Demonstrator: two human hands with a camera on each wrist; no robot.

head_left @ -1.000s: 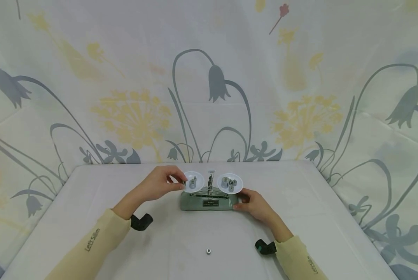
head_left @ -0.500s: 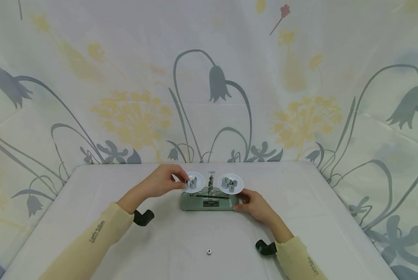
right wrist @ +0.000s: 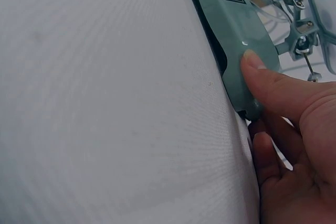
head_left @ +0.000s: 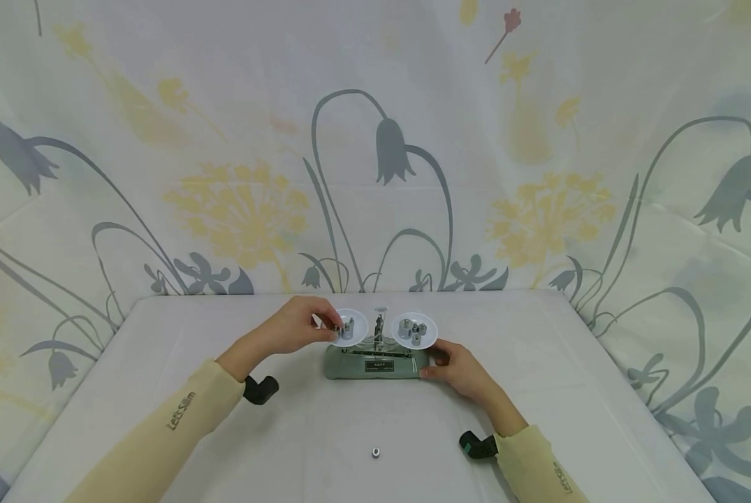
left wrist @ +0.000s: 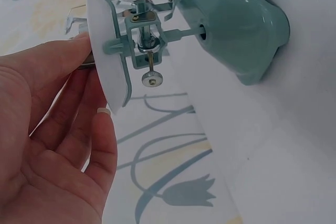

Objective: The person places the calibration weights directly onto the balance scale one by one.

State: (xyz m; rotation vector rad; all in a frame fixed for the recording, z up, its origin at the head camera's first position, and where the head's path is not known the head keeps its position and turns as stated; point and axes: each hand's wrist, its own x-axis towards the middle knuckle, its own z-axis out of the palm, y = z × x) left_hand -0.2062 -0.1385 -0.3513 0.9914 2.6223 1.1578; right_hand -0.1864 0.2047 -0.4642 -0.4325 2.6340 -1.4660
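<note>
A green tray balance [head_left: 350, 367] stands on the white-covered table with a white pan on each side. Over the left pan [head_left: 360, 325], my left hand [head_left: 296, 327] pinches a small metal weight [head_left: 336, 332] between thumb and fingers. Its fingers hide most of that weight in the left wrist view, where the pan [left wrist: 107, 72] is seen from its edge. Other metal weights [head_left: 347, 330] stand in the same pan. My right hand [head_left: 460, 369] grips the right end of the base, thumb [right wrist: 254, 61] on the front and fingers behind. Several weights [head_left: 405, 327] stand in the right pan [head_left: 418, 316].
One small silvery weight [head_left: 376, 452] lies on the table [head_left: 325, 426] toward the front. Behind the table hangs a flower-printed cloth [head_left: 375, 216]. Black wrist devices [head_left: 262, 390] sit near the cuffs of both sleeves.
My left hand has moved slightly right, bringing the pinched weight from the left pan's edge further over the pan. The right hand stays on the base.
</note>
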